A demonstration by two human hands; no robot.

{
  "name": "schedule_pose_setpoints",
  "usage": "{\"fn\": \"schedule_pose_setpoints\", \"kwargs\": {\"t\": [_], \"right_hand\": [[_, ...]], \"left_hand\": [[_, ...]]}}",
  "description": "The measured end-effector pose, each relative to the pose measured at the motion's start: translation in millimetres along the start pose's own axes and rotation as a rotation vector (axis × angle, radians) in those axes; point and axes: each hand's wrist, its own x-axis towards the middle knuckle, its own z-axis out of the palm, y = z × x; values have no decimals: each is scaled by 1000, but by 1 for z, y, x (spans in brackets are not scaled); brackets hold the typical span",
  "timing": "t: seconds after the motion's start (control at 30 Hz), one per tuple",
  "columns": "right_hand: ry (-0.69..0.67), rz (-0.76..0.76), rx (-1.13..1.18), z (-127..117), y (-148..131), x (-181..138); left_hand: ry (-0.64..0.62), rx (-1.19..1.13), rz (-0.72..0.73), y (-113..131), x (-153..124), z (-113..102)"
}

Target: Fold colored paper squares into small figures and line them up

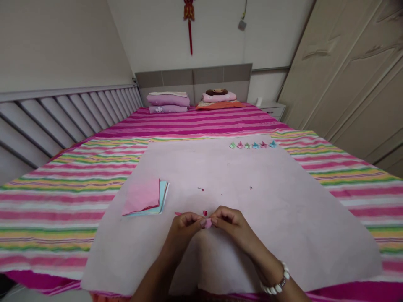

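Note:
My left hand (185, 224) and my right hand (228, 222) meet over a pale pink sheet (283, 218) spread on the bed. Both pinch a small folded pink paper piece (207, 222) between their fingertips. A stack of square coloured papers (146, 197), pink on top with light blue beneath, lies to the left of my hands. A row of several small folded paper figures (252, 145), in green, pink and blue, stands at the far right of the sheet.
A striped pink, green and yellow bedcover (63, 197) lies under the sheet. Folded bedding and pillows (168, 102) rest at the headboard. A wardrobe (352, 84) stands at the right. Tiny scraps (201, 189) dot the sheet's middle.

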Motion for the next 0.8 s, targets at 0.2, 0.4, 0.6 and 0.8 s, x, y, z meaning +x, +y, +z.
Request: {"fn": "schedule_pose_setpoints", "kwargs": {"t": [0.2, 0.4, 0.6, 0.8], "right_hand": [[109, 24, -12, 3, 7, 4], [148, 188, 351, 4, 14, 12], [277, 352, 583, -1, 20, 22], [276, 406, 643, -7, 26, 26]], "left_hand": [[42, -70, -111, -10, 4, 2], [44, 61, -174, -8, 14, 1], [187, 322, 303, -9, 27, 0], [-11, 527, 591, -10, 31, -4]]}}
